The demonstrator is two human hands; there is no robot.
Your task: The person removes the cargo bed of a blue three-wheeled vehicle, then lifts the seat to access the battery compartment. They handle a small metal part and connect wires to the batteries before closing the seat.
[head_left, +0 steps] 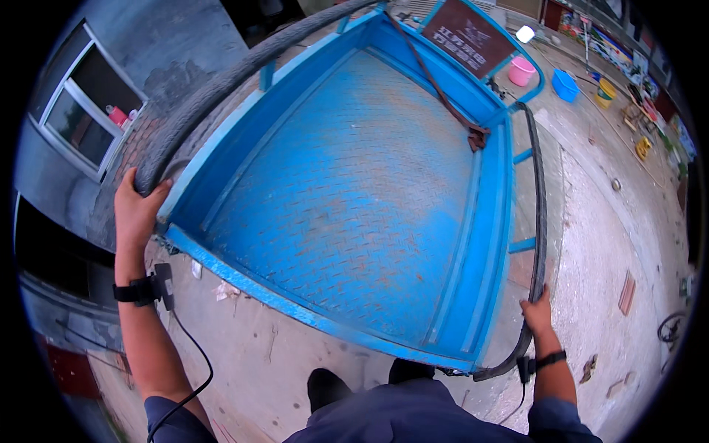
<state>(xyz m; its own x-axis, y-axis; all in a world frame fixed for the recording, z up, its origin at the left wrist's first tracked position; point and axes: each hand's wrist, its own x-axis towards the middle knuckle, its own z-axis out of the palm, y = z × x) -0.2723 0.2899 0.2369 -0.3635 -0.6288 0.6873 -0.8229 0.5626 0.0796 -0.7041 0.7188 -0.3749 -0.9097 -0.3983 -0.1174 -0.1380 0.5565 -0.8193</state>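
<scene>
Stretching beneath everything, pale concrete ground [591, 244] runs off toward the right, and a grey wall [177, 44] stands along the left. Filling the middle is the blue cart bed [332, 184], directly in front of the person, its ridged floor scuffed and marked with brownish patches. Dark wrapped rails edge it on both sides: the left rail [244, 70] curves thick along one side, the right rail [541, 199] runs along the other on short blue struts. Set into the wall is a white-framed window [88, 103]. At the bed's far end I see a brown panel [469, 37] in a blue frame. A dark brown strip [428, 70] slants over the bed's far corner, bunched at the right side wall. Beyond stand a pink bucket [521, 71], a blue bucket [566, 86] and a smaller yellow bucket [605, 93]. The left hand [140, 207] is gripping the near end of the left rail; the right hand [538, 311] is closed around the right rail, near its lower bend. Each wrist wears a black band [136, 291], with a cable trailing from it.
</scene>
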